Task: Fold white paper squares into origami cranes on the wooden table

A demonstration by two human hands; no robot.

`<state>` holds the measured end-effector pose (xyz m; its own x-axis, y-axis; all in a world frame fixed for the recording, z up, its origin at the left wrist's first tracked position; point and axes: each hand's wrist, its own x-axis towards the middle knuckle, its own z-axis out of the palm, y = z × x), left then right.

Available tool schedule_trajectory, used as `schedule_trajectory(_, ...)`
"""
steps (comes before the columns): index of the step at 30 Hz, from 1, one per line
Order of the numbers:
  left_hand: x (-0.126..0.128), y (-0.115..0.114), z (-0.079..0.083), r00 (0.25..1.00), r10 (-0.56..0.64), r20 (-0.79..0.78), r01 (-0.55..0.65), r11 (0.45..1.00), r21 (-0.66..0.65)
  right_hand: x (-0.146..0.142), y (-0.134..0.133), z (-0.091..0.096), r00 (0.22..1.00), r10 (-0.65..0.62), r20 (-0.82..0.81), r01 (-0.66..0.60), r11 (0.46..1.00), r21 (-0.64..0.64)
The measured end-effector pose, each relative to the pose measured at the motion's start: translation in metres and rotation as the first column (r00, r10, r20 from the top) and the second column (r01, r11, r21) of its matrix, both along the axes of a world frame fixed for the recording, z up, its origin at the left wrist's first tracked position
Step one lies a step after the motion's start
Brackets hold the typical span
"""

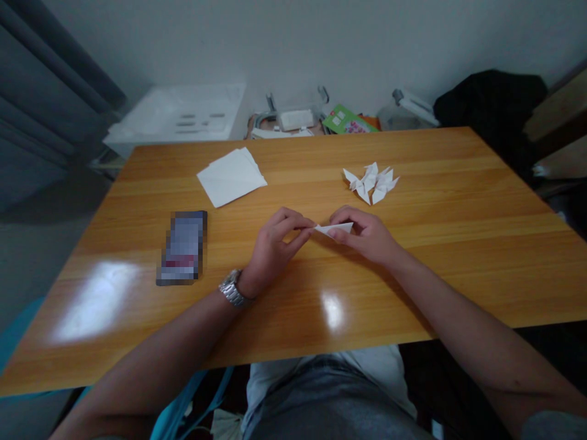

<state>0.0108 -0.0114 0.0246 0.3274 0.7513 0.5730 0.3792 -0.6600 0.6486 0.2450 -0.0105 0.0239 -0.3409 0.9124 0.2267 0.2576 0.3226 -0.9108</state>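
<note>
Between my two hands, just above the middle of the table, is a small folded piece of white paper (340, 228) with a long pointed shape. My left hand (280, 239), with a metal watch (232, 288) on its wrist, pinches the left tip of the paper between thumb and fingers. My right hand (367, 233) grips the wider right part, thumb in front and fingers behind. Beyond my right hand lie several folded white paper cranes (372, 181) in a cluster. A stack of white paper sheets (232, 177) rests beyond my left hand.
A phone (183, 247), its picture blurred, lies on the wooden table (284, 318) left of my left hand. Behind the table's far edge are a white tub-like container (183, 116), a green booklet (347, 120) and a dark cloth heap (486, 104).
</note>
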Motion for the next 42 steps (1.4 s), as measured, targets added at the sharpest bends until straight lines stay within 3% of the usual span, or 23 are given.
schedule_trajectory(4,-0.004,0.004,-0.005,0.998,-0.019,-0.068,0.018,0.999,-0.027,0.001,0.003,0.000,0.995,-0.003,0.102,-0.009,0.993,0.117)
schedule_trajectory(8,-0.010,0.010,-0.012,0.970,-0.105,-0.220,0.090,0.993,-0.076,0.004,0.009,-0.004,0.977,0.018,0.212,-0.044,0.992,0.117)
schedule_trajectory(13,-0.013,0.014,-0.017,0.860,-0.234,-0.454,0.222,0.972,-0.079,0.010,0.013,-0.010,0.929,0.090,0.359,-0.136,0.985,0.103)
schedule_trajectory(16,-0.012,0.014,-0.018,0.808,-0.232,-0.542,0.257,0.966,-0.030,0.011,0.014,-0.010,0.901,0.111,0.419,-0.166,0.981,0.097)
schedule_trajectory(19,-0.012,0.013,-0.019,0.802,-0.202,-0.562,0.247,0.969,0.003,0.012,0.015,-0.010,0.896,0.094,0.435,-0.151,0.984,0.098)
schedule_trajectory(26,-0.013,0.013,-0.024,0.775,-0.266,-0.574,0.328,0.945,0.005,0.016,0.017,-0.012,0.923,0.043,0.383,-0.083,0.993,0.089)
schedule_trajectory(37,-0.011,0.011,-0.025,0.764,-0.269,-0.586,0.342,0.940,0.015,0.009,0.022,-0.021,0.891,-0.176,0.419,0.109,0.978,0.178)
schedule_trajectory(42,-0.010,0.010,-0.023,0.744,-0.266,-0.613,0.331,0.944,-0.008,0.008,0.023,-0.021,0.875,-0.201,0.440,0.110,0.969,0.223)
